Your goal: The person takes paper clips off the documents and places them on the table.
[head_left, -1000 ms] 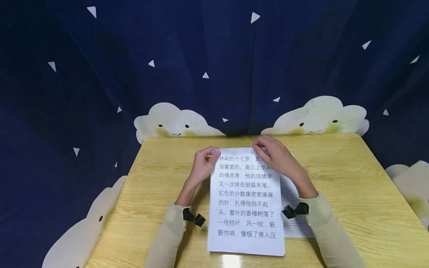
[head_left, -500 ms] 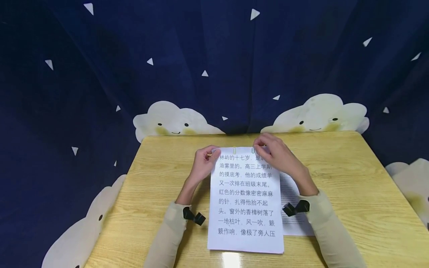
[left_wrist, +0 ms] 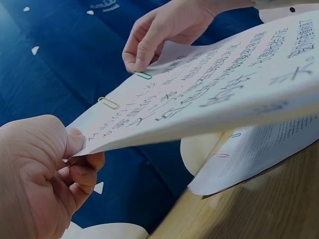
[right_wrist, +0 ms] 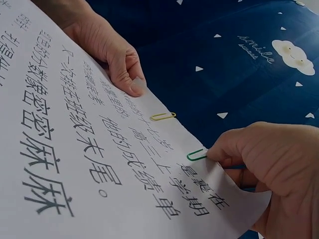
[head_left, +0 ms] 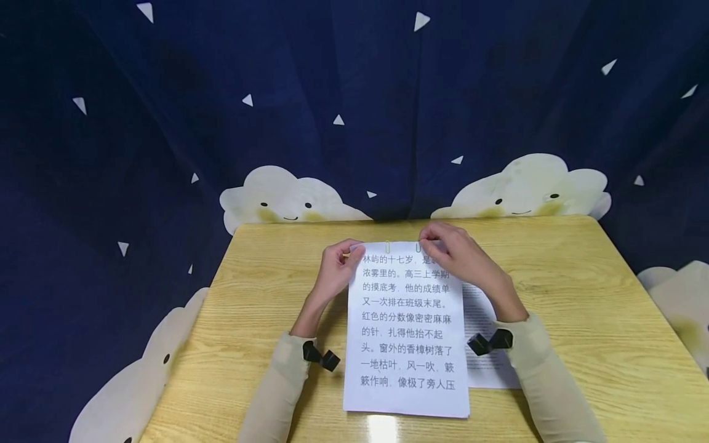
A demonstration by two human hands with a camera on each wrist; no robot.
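Note:
A stack of printed white sheets (head_left: 407, 338) with large Chinese text is held up over the table, facing me. My left hand (head_left: 336, 271) pinches its top left corner between thumb and fingers. At the top edge, a yellow paper clip (right_wrist: 163, 116) sits left of a green paper clip (right_wrist: 196, 155). The thumb and index finger of my right hand (head_left: 462, 261) pinch the end of the green clip at the paper's edge. Near that hand the top right corner of the paper bends, as the right wrist view shows.
Beneath and to the right lies a second printed paper (head_left: 490, 366) with small text, partly covered; a pink paper clip (left_wrist: 221, 155) and a blue paper clip (left_wrist: 235, 135) are on its edge. The wooden table (head_left: 260, 295) ends at a dark blue curtain (head_left: 310, 74).
Both hands keep their grips, with the sheets almost still. The view has shifted very slightly, and more of the green clip shows than one second ago.

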